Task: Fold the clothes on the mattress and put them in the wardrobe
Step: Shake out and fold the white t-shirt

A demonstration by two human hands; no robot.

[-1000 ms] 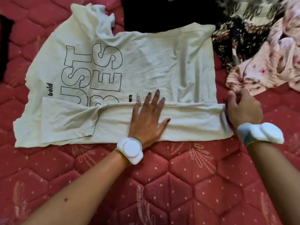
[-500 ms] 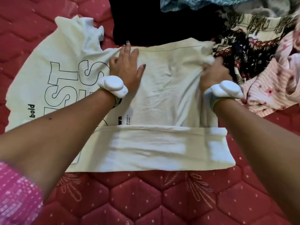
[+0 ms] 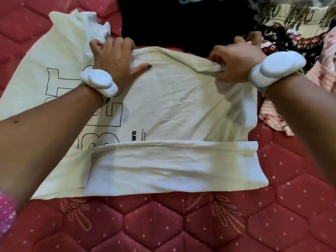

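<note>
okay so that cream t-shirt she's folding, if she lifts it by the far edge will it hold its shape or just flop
Likely flop: the cream t-shirt is thin and wrinkled, bunching where the right hand and left hand grip its far edge. Probably light. The near fold lies loose on the mattress, so it may fall open when lifted.

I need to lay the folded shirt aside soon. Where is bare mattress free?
Free: the red mattress strip nearer than the cream T-shirt, and its top-left corner. Crowded: the far edge, with the black garment and patterned clothes.
</note>
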